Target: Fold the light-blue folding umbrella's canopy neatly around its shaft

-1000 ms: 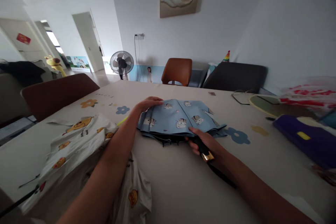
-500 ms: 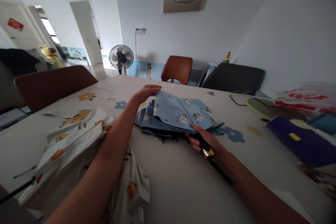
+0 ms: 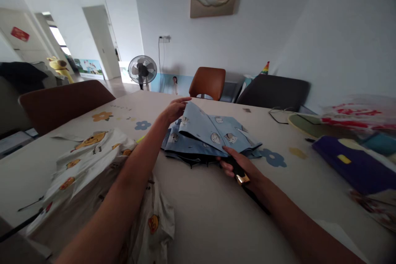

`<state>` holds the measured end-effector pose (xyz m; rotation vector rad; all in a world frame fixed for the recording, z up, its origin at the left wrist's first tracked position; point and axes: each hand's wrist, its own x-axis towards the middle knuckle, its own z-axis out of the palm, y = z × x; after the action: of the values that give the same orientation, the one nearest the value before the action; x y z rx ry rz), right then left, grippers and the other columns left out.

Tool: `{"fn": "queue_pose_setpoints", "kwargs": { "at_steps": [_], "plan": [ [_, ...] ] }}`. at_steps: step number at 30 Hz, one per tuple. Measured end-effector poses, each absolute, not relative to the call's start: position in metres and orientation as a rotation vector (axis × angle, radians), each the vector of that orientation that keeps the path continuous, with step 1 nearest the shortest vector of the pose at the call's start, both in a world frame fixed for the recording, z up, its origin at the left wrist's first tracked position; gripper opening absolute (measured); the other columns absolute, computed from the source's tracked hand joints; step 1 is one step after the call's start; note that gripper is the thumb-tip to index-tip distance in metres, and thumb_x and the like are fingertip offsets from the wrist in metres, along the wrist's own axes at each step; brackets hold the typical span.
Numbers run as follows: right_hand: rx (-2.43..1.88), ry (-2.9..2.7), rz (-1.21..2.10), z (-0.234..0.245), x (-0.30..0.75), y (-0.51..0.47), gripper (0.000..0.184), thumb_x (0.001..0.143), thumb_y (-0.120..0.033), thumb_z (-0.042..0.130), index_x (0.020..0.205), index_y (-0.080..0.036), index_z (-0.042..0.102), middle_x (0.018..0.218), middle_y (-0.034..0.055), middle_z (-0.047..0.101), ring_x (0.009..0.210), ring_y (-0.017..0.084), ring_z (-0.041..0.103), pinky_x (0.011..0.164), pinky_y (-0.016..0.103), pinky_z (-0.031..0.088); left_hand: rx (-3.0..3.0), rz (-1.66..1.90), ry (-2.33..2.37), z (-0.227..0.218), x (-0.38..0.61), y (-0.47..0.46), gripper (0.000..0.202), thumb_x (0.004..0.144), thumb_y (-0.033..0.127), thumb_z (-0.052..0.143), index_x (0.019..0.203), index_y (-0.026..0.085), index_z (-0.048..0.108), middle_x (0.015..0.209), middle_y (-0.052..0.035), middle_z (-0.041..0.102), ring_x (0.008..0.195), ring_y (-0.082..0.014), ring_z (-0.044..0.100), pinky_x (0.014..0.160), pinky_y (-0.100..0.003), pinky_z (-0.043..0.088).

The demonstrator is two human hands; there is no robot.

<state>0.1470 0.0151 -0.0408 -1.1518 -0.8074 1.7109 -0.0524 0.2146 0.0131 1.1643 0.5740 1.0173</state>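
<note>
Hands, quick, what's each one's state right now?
Left hand: at the raised blue canopy flap; grip cannot be told.
Right hand: closed, holding the black umbrella handle.

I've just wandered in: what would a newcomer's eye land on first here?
Probably the pale blue, animal-printed fabric umbrella at the middle of the off-white table, with the right hand gripping its black, gold-banded handle and the left hand at a raised flap. Next, perhaps, the rumpled white fabric with yellow cartoon faces to the left, and the dark purple case at the right.
</note>
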Motion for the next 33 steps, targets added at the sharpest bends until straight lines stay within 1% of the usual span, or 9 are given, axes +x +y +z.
{"fn": "queue_pose_setpoints", "kwargs": {
  "at_steps": [4,10,15,18,21,23,26,30,33],
  "plan": [
    [-1.133,-0.789,1.721,-0.04,0.147,0.015,0.039,0.088,-0.041,0.045,0.066,-0.011,0.057,0.04,-0.0027,0.041,0.032,0.006,0.036,0.032,0.018,0.03,1.327,1.031,0.747,0.0,-0.071,0.23,0.041,0.069,0.0,0.052,0.108,0.009,0.056,0.086,-0.0056,0.063,0.071,-0.0089,0.057,0.078,-0.028,0.045],
    [-1.15,-0.809,1.737,-0.038,0.148,0.015,0.04,0.087,-0.044,0.046,0.067,-0.012,0.057,0.04,-0.0034,0.041,0.032,0.006,0.036,0.033,0.017,0.03,1.749,0.521,1.146,-0.004,-0.101,0.239,0.025,0.059,0.005,0.062,0.084,0.01,0.067,0.081,-0.0056,0.065,0.072,-0.0133,0.056,0.076,-0.031,0.043],
    [-1.157,-0.823,1.735,-0.04,0.149,0.015,0.042,0.089,-0.043,0.043,0.067,-0.01,0.058,0.04,-0.003,0.041,0.031,0.006,0.038,0.033,0.018,0.029,1.808,0.385,1.067,-0.005,-0.101,0.235,0.03,0.06,0.015,0.063,0.089,0.014,0.067,0.091,-0.0041,0.066,0.078,-0.0128,0.055,0.074,-0.026,0.043],
    [-1.164,-0.819,1.735,-0.039,0.149,0.015,0.042,0.089,-0.043,0.042,0.069,-0.01,0.058,0.04,-0.0031,0.041,0.032,0.006,0.038,0.033,0.018,0.029,1.879,0.316,1.106,-0.005,-0.098,0.232,0.032,0.058,0.017,0.062,0.089,0.015,0.066,0.085,-0.0022,0.065,0.073,-0.0123,0.053,0.069,-0.025,0.041],
    [-1.155,-0.816,1.734,-0.041,0.149,0.015,0.041,0.089,-0.043,0.042,0.069,-0.011,0.058,0.041,-0.0033,0.041,0.032,0.006,0.037,0.034,0.018,0.03,1.96,0.277,1.138,-0.005,-0.095,0.23,0.022,0.056,0.016,0.061,0.077,0.015,0.066,0.069,0.0008,0.06,0.065,-0.0115,0.049,0.064,-0.025,0.038],
    [-1.148,-0.835,1.74,-0.043,0.151,0.016,0.041,0.088,-0.045,0.044,0.069,-0.011,0.057,0.041,-0.0033,0.041,0.032,0.006,0.037,0.034,0.018,0.03,1.979,0.275,1.182,-0.002,-0.093,0.229,0.012,0.055,0.015,0.061,0.066,0.013,0.064,0.057,0.0019,0.054,0.06,-0.0111,0.046,0.061,-0.025,0.036],
    [-1.142,-0.858,1.741,-0.045,0.152,0.018,0.041,0.086,-0.047,0.047,0.07,-0.011,0.058,0.041,-0.0035,0.041,0.032,0.006,0.037,0.033,0.018,0.029,1.965,0.362,1.148,0.003,-0.092,0.227,0.006,0.06,0.016,0.059,0.065,0.013,0.061,0.058,0.0022,0.052,0.06,-0.0098,0.045,0.063,-0.025,0.037],
    [-1.154,-0.813,1.748,-0.04,0.149,0.017,0.039,0.084,-0.047,0.049,0.068,-0.012,0.056,0.04,-0.0042,0.041,0.031,0.006,0.036,0.032,0.018,0.028,1.779,0.656,0.914,0.011,-0.097,0.225,0.015,0.068,0.028,0.063,0.068,0.013,0.058,0.066,0.0014,0.053,0.065,-0.0081,0.048,0.066,-0.023,0.039],
    [-1.132,-0.807,1.741,-0.038,0.148,0.016,0.036,0.083,-0.045,0.051,0.067,-0.013,0.055,0.04,-0.004,0.041,0.032,0.006,0.036,0.032,0.018,0.028,1.667,0.629,0.894,0.011,-0.104,0.225,0.025,0.067,0.036,0.067,0.068,0.014,0.055,0.067,0.0009,0.053,0.065,-0.0085,0.051,0.065,-0.023,0.04]
  ]
}}
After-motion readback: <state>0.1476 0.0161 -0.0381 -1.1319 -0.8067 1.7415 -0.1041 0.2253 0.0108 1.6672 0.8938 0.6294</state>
